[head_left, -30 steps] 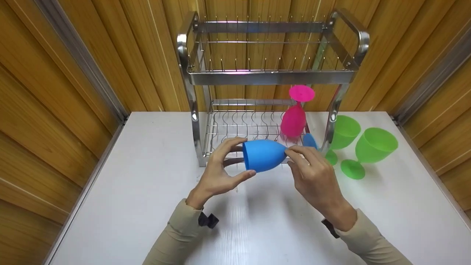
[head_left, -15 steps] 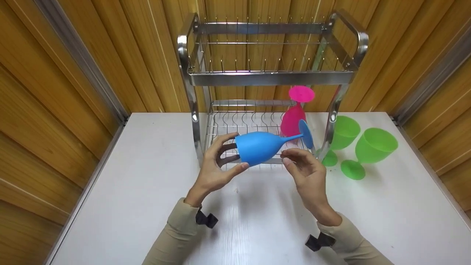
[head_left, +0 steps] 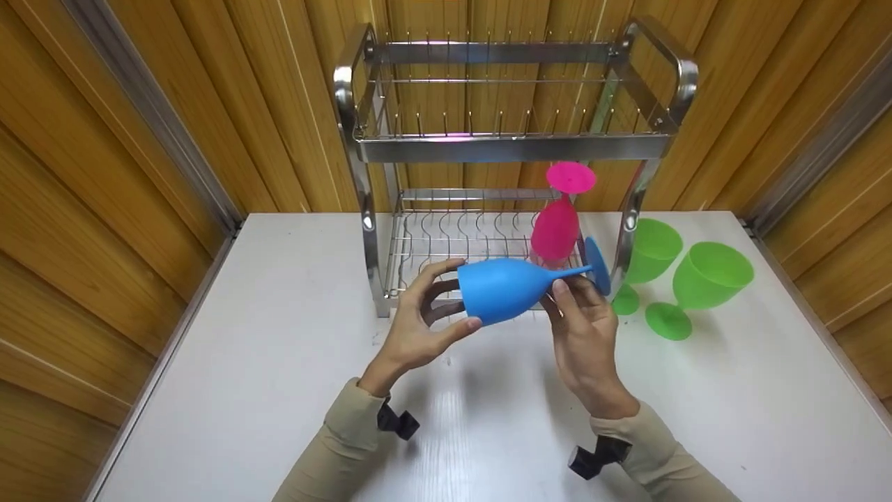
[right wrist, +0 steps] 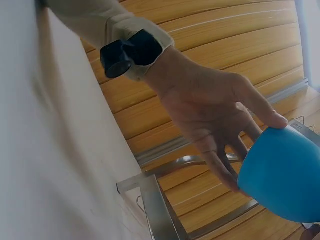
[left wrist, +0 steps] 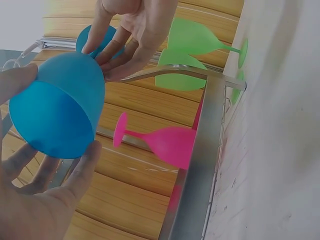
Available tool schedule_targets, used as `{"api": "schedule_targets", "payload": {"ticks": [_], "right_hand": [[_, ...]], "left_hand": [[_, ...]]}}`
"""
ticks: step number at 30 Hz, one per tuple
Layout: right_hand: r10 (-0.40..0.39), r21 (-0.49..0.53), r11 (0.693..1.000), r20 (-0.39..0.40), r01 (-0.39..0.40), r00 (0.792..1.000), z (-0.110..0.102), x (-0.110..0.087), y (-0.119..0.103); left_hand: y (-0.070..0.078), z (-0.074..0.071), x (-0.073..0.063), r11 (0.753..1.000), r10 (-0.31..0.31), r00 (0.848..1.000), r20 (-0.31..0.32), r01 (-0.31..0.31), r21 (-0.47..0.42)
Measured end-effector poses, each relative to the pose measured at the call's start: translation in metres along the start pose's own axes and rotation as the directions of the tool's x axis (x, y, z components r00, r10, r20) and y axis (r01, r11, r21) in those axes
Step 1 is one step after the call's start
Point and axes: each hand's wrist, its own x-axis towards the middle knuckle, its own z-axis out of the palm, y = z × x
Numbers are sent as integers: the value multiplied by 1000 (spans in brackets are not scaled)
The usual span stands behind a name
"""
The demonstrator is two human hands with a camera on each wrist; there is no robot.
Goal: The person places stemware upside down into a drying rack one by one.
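A blue goblet [head_left: 505,289] is held on its side in front of the rack, rim to the left and foot to the right. My left hand [head_left: 421,324] grips the bowl near its rim, thumb below and fingers spread on the far side. In the left wrist view the open mouth of the goblet [left wrist: 55,117] faces the camera. My right hand [head_left: 585,341] holds the goblet where bowl and stem meet, its thumb in front and its fingers partly hidden behind. The left hand [right wrist: 205,107] also shows across the right wrist view, fingertips along the rim.
A two-tier metal dish rack [head_left: 516,148] stands at the back of the white table [head_left: 279,390]. On its lower tier a pink goblet [head_left: 555,226] leans upside down. Two green goblets, a rear one [head_left: 651,251] and a front one [head_left: 712,275], stand upright to the rack's right.
The right hand let go of the stem, turned its palm upward, and took hold again from below. The goblet's foot end rose, then dipped as the goblet shifted slightly right. The left hand kept its grip.
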Motion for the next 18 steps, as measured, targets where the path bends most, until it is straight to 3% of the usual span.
{"api": "schedule_targets", "payload": {"ticks": [7,18], "right_hand": [[66,123,990,-29,-62,997,2,1,-3],[59,226,973,-60,-44,996,8,2,-6]], "left_hand": [[-1,3,-2,998,-35,999,27,37,-47],[-3,6,-2,996,-44,998,35,46,-77]]}}
